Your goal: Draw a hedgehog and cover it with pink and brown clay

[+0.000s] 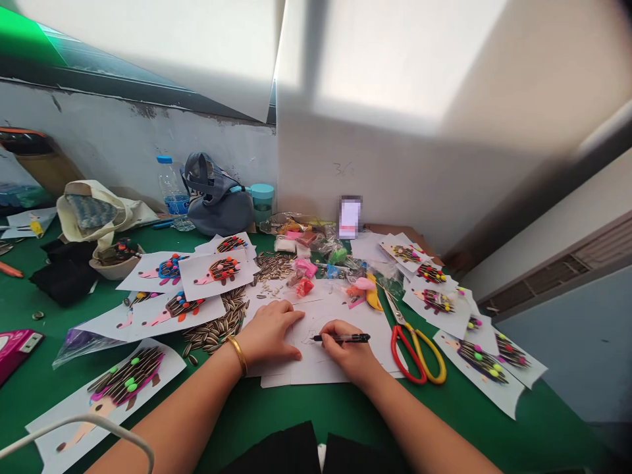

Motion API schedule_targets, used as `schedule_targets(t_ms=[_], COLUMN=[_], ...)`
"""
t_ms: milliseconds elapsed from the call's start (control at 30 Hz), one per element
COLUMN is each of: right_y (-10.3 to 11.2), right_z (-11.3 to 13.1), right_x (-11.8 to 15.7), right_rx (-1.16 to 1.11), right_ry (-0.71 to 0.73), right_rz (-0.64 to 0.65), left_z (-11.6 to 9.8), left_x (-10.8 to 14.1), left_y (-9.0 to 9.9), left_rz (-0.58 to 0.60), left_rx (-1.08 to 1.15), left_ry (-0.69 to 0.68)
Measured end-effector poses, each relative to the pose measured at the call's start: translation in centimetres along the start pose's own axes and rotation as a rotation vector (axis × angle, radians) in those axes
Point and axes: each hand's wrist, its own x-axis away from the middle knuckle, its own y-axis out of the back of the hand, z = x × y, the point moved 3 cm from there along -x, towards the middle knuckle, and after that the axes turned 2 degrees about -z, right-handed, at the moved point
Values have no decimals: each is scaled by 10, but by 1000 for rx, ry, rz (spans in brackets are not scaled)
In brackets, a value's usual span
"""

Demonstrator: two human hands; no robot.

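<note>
You held a black pen (348,338) in your right hand (351,352), its grip closed around the barrel and the tip pointing left at faint drawn lines (310,332) on white paper (316,372). Your left hand (274,332) lay palm down on the same paper, its grip open and holding nothing, the thumb spread toward the pen; a gold bracelet (237,355) circled that wrist. The paper lay near the middle of the near edge of the green surface (276,408).

Just beyond your right hand, toward the right edge, scissors (407,325) with one red and one yellow handle rested with the blades pointing to the far edge. A fan of hedgehog cards (439,303) lined the right edge, partly overlapping. On your left, striped sunflower seeds (217,329) lay scattered beside the paper, next to more hedgehog cards (212,273); a larger hedgehog card (128,382), dotted with green balls, lay toward the near left corner.

Colored modeling clay (305,268), some of it in plastic wrapping, was heaped past the paper. Along the far edge stood a water bottle (175,201) with a blue cap, a gray-blue bag (217,207), a turquoise-lidded cup (263,201) and an upright phone (349,217), its screen blurred.
</note>
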Motion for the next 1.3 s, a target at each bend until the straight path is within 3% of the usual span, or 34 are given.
schedule_targets(t_ms=[200, 667, 1067, 1300], right_y=[14, 28, 25, 23], right_z=[-13, -29, -12, 11], right_x=[-3, -10, -8, -8], right_rx=[-59, -168, -43, 12], right_ry=[-32, -112, -10, -7], right_rz=[-138, -207, -139, -117], left_z=[0, 0, -4, -5], left_x=[0, 1, 3, 4], left_y=[0, 2, 7, 5], left_rz=[2, 23, 29, 3], left_rx=[5, 35, 35, 46], left_ry=[3, 18, -4, 14])
